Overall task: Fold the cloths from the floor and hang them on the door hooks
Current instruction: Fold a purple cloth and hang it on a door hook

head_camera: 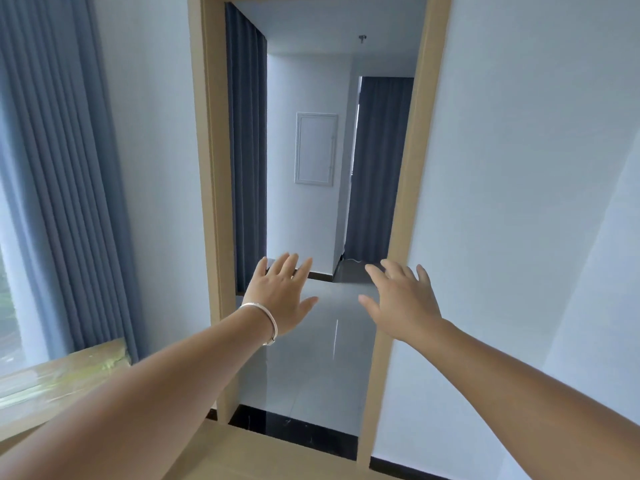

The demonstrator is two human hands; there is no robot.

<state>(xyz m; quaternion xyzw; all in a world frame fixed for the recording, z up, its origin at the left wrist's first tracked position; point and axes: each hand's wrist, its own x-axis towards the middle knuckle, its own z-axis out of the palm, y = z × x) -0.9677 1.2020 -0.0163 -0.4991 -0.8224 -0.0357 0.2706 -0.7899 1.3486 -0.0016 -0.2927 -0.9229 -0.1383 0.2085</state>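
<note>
Bare forearms reach toward a doorway, left hand and right hand spread and empty; no cloths visible, so finding them likely comes first.

Two bare hands raised before one door frame: left hand, right hand, both empty. One bracelet. Three grey curtains: one left of the frame, two beyond it. One white wall panel beyond the frame.
</note>
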